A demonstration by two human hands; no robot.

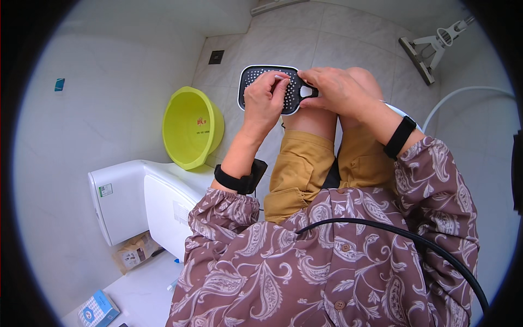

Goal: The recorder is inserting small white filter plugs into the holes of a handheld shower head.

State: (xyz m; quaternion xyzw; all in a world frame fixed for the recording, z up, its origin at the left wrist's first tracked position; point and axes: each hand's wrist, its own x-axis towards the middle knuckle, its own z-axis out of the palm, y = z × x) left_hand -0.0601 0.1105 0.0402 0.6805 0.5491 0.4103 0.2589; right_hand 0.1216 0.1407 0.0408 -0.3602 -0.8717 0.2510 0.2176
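A rectangular shower head (255, 79) rests face up above my knees, with a black face, pale nozzles and a white rim. My right hand (335, 90) is closed around its neck, beside a white button. Over the nozzles, my left hand (265, 98) is closed in a pinch. A thin whitish stick (279, 78) shows at its fingertips; its exact kind is too small to make out. The left fingers cover part of the face. The handle runs under my right forearm, mostly hidden.
A yellow-green basin (188, 131) leans on its side near a white toilet (169, 201) at left. A floor drain (216, 57) lies beyond it. On the right are a white hose (463, 91) and a floor squeegee (430, 52). A blue-and-white box (99, 310) sits lower left.
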